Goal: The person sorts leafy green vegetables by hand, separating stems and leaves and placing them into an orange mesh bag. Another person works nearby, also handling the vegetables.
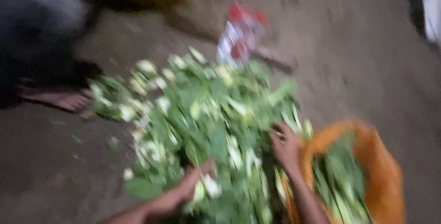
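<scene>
blurry frame. left hand and right hand both buried in heap of green cuttings on ground; finger spread or pinch: cannot tell. risk: stems spilling past orange sack, or grabbing unseen woody bits blind.

Green and creamy white are seen in the loose heap of leafy stalks; orange in the soft plastic bag; red and white on the crumpled wrapper; grey-brown across the bare floor.
</scene>
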